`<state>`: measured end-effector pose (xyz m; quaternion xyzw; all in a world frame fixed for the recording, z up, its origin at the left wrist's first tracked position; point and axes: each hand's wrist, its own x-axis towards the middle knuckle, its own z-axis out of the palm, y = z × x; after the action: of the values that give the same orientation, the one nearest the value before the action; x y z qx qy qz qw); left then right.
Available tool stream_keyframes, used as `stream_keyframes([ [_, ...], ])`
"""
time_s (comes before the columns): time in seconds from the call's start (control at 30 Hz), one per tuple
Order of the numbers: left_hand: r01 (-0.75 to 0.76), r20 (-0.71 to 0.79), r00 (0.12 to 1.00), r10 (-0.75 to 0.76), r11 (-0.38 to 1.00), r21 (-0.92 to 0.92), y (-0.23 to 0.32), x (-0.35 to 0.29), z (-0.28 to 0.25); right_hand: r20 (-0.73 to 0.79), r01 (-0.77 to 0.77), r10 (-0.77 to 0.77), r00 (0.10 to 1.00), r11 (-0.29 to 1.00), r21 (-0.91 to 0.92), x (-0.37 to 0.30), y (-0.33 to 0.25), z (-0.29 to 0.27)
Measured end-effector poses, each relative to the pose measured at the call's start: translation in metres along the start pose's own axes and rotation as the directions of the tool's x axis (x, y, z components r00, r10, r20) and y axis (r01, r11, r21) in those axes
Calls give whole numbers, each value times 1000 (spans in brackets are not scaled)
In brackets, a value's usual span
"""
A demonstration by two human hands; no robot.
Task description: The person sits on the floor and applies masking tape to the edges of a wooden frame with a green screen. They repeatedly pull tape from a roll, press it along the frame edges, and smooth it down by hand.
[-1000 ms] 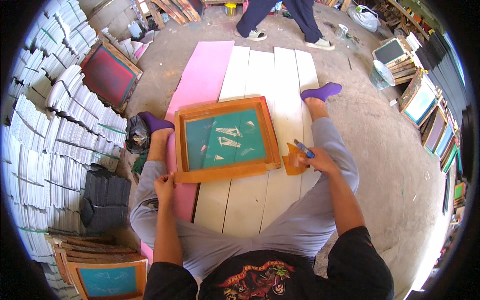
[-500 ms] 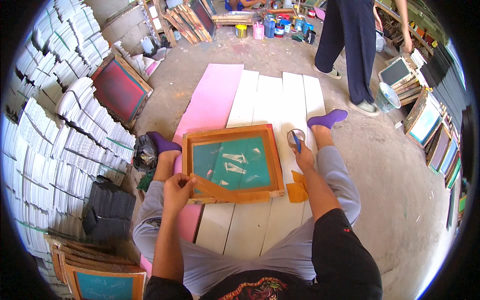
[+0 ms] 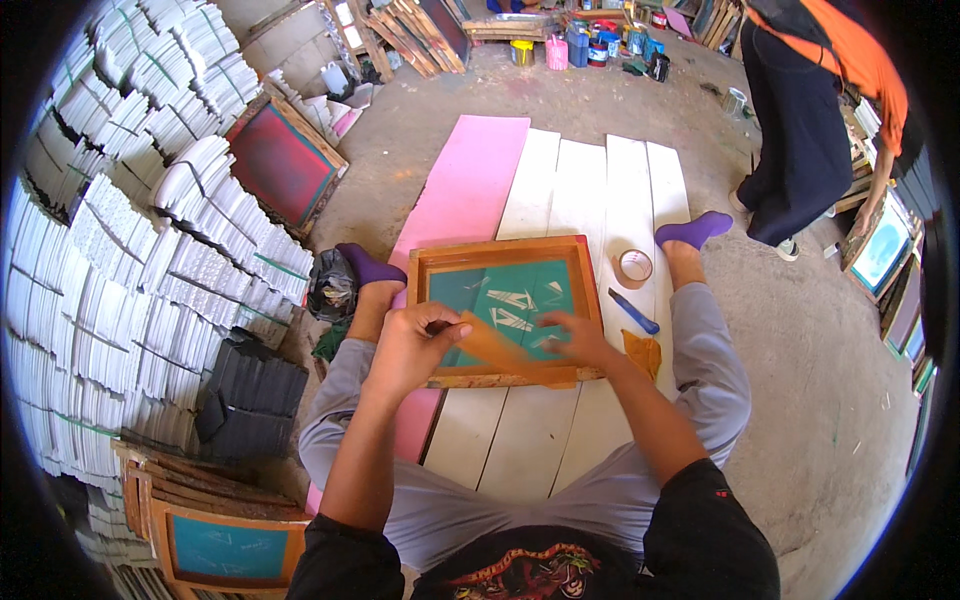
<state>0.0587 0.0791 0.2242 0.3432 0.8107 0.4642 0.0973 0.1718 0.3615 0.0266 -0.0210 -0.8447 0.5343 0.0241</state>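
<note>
A wooden-framed printing screen (image 3: 592, 300) with green mesh and pale cut-out shapes lies on the boards between my legs. My left hand (image 3: 412, 345) pinches one end of a strip of brown tape (image 3: 500, 348) at the screen's near left. The strip slants over the mesh toward the near right edge of the frame, blurred by motion. Over the mesh at the right, my right hand (image 3: 582, 342) has its fingers apart and holds nothing; it is close to the strip. A tape roll (image 3: 621, 272) and a blue cutter knife (image 3: 637, 312) lie right of the screen.
Brown tape scraps (image 3: 643, 352) lie beside my right leg. Stacked white sheets (image 3: 110, 290) fill the left side. Another screen (image 3: 228, 545) leans at lower left. At the right, a person in orange (image 3: 850, 50) bends toward leaning screens (image 3: 880, 245). Paint cans (image 3: 598, 52) stand at the back.
My right hand has put down the tape roll and the blue cutter and moved over the screen. My left hand has shifted right with the strip. The person at right has bent down.
</note>
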Motion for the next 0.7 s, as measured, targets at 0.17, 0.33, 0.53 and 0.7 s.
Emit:
stream_keyframes([
  [0.17,-60,-25,998,63,995,85,34,-2,-25,190,-63,-10,982,926,371,18,-49,47],
  [0.33,2,-161,986,-42,971,-241,25,-13,-61,295,-209,137,946,951,229,11,-39,29],
  [0.53,-75,-261,965,5,963,-259,-2,-13,-87,265,-262,190,945,926,273,-23,-25,6],
  [0.7,8,-300,946,-119,938,-347,-58,-19,-90,154,-406,376,914,862,303,-43,-16,-18],
])
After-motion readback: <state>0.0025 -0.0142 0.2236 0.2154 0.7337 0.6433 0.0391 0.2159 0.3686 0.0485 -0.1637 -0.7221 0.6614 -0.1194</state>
